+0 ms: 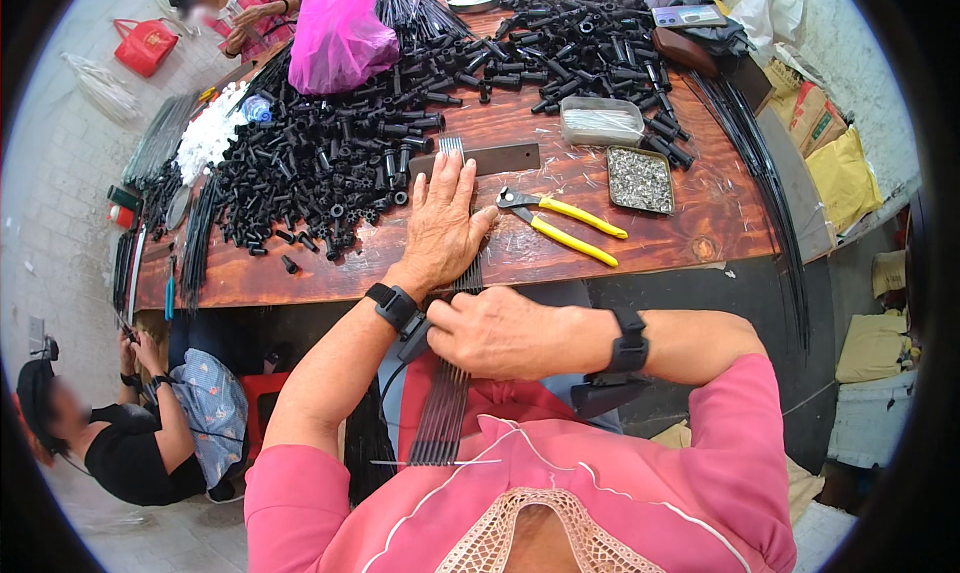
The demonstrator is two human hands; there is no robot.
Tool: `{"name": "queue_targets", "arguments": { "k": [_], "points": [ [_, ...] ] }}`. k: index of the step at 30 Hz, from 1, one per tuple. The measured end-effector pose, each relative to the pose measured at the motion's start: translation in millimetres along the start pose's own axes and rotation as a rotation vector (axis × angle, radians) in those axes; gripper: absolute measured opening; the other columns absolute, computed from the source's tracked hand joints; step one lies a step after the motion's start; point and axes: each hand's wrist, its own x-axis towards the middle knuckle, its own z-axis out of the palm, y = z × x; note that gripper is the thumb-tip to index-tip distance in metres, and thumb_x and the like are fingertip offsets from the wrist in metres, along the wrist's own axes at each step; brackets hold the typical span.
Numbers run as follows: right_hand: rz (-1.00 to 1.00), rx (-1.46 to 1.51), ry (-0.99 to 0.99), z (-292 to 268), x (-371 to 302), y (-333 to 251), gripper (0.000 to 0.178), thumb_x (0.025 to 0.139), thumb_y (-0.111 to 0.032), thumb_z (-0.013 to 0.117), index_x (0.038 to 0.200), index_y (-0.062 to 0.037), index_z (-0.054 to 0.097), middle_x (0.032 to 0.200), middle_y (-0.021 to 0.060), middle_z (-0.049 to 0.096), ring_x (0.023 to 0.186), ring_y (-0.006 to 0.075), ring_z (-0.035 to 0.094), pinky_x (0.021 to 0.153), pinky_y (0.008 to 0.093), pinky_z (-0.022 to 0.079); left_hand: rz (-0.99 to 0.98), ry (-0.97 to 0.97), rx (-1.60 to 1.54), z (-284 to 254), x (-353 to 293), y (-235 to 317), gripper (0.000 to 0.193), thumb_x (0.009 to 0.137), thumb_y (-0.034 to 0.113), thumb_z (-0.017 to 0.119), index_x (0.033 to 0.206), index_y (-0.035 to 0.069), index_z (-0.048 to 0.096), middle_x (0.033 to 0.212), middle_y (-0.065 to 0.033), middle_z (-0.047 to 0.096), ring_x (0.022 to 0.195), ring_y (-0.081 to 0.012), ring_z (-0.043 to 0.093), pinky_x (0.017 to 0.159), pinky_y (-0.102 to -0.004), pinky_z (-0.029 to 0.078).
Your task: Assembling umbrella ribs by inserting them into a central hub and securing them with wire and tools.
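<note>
A flat row of thin dark rods [440, 413] runs from the tabletop down over its front edge toward my lap. Their pale tips [452, 145] lie by a dark metal bar [510, 159]. My left hand [445, 223] rests flat on the rods at the table, fingers stretched out. Just below the edge, my right hand [490, 328] is closed over the same row; its fingertips and whatever they grip are hidden. Across the lower rod ends lies a thin pale rod [480, 461]. Yellow-handled cutting pliers [560, 223] lie on the table to the right.
Black plastic tubes [320, 138] are heaped across the table [700, 238]. A tin of small metal parts [640, 180] and a clear box of pins [601, 122] stand to the right. A pink bag [343, 33] sits behind. Two other people work at left.
</note>
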Motion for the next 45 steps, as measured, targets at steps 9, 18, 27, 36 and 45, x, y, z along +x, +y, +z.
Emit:
{"name": "queue_targets", "arguments": {
  "k": [9, 18, 27, 36, 45],
  "points": [
    [0.808, -0.180, -0.033, -88, -72, 187, 0.019, 0.076, -0.018, 0.068, 0.081, -0.0005, 0.072, 0.078, 0.0219, 0.066, 0.074, 0.0367, 0.066, 0.069, 0.0419, 0.053, -0.007, 0.005, 0.034, -9, -2, 1, 0.066, 0.095, 0.037, 0.053, 0.146, 0.000, 0.034, 0.154, -0.0212, 0.027, 0.146, -0.0350, 0.019, 0.116, -0.0498, 0.016],
    [0.932, -0.270, -0.054, -88, -94, 241, 0.011, 0.071, -0.003, 0.063, 0.078, 0.0012, 0.070, 0.083, 0.0251, 0.067, 0.084, 0.0403, 0.067, 0.076, 0.0447, 0.054, -0.033, -0.015, 0.032, -8, -1, 2, 0.068, 0.091, 0.036, 0.058, 0.145, 0.001, 0.035, 0.153, -0.0204, 0.029, 0.145, -0.0355, 0.022, 0.115, -0.0526, 0.018],
    [0.867, -0.443, 0.006, -98, -81, 229, 0.011, 0.070, 0.000, 0.059, 0.074, 0.0007, 0.069, 0.077, 0.0259, 0.065, 0.077, 0.0417, 0.066, 0.071, 0.0460, 0.054, -0.059, -0.044, 0.006, -10, -1, 5, 0.070, 0.091, 0.035, 0.060, 0.146, 0.002, 0.033, 0.153, -0.0199, 0.028, 0.145, -0.0359, 0.022, 0.115, -0.0537, 0.017],
    [0.489, 0.062, 0.196, -24, -9, 210, 0.020, 0.076, -0.005, 0.062, 0.092, -0.0011, 0.072, 0.083, 0.0221, 0.067, 0.082, 0.0359, 0.068, 0.074, 0.0426, 0.054, -0.054, -0.056, -0.001, -12, 2, 7, 0.069, 0.091, 0.035, 0.059, 0.146, 0.002, 0.033, 0.154, -0.0196, 0.027, 0.145, -0.0356, 0.021, 0.115, -0.0528, 0.017],
    [0.547, -0.005, 0.153, -10, 10, 215, 0.024, 0.085, -0.013, 0.061, 0.107, -0.0102, 0.072, 0.094, 0.0190, 0.069, 0.090, 0.0374, 0.066, 0.079, 0.0445, 0.053, -0.043, -0.047, -0.008, -10, 1, 5, 0.069, 0.092, 0.037, 0.059, 0.146, 0.002, 0.034, 0.154, -0.0202, 0.027, 0.145, -0.0364, 0.021, 0.115, -0.0518, 0.017]
  ]
}}
